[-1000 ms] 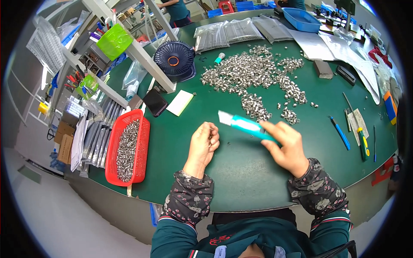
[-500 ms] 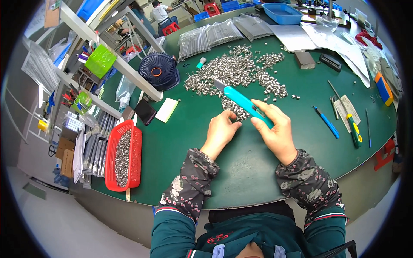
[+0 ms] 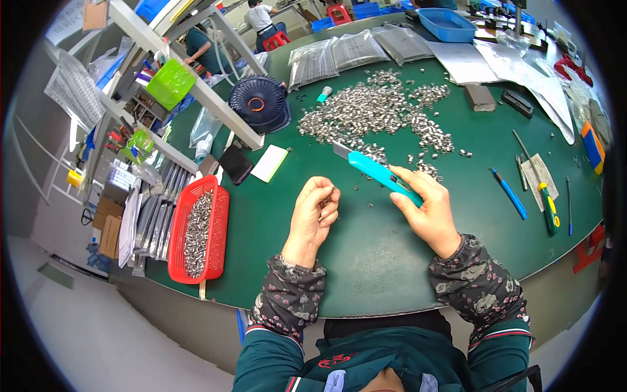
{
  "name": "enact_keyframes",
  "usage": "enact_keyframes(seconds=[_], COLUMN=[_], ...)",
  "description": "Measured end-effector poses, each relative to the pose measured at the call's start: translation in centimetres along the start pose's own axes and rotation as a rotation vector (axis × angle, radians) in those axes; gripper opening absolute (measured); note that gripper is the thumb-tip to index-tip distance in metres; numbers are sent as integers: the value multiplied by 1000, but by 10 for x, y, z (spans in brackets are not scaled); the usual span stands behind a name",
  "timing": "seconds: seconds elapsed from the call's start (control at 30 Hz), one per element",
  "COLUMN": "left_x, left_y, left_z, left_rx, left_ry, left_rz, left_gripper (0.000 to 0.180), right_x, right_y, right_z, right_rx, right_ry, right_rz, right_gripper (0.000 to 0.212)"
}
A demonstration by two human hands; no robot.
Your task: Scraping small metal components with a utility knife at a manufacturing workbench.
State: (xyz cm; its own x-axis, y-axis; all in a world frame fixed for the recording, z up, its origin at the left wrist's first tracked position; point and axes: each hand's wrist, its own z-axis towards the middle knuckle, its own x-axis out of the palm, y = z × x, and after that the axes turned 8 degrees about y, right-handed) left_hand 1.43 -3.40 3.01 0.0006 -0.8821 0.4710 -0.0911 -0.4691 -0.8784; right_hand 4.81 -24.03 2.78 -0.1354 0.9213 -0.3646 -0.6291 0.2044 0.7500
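Head view: two bare hands above a green worktable (image 3: 366,268), the right with a teal utility knife (image 3: 382,175).
The left hand (image 3: 315,215) is curled closed on a few metal pieces (image 3: 325,203), mostly hidden by its fingers. The right hand (image 3: 428,208) grips the knife's rear end, thumb and fingers on opposite sides; the exposed blade points away from the wearer, toward a heap of small metal rings (image 3: 366,108). A red basket (image 3: 221,228) of similar parts stands at left, near a dark fan (image 3: 258,104).
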Motion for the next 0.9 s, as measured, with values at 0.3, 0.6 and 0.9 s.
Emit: enact_keyframes(seconds=[0.3, 0.6, 0.9], left_x=[-37, -39, -41], left_y=[3, 1, 7], left_z=[-11, -9, -9], left_rx=[99, 84, 69], left_ry=[-32, -20, 27], left_rz=[-308, -271, -252], left_gripper=[6, 9, 10], right_x=[8, 8, 8], right_y=[4, 7, 8], right_z=[-6, -5, -8], right_rx=[-25, 6, 19], right_ry=[235, 336, 388], right_rz=[-114, -175, -179], right_gripper=[35, 35, 34])
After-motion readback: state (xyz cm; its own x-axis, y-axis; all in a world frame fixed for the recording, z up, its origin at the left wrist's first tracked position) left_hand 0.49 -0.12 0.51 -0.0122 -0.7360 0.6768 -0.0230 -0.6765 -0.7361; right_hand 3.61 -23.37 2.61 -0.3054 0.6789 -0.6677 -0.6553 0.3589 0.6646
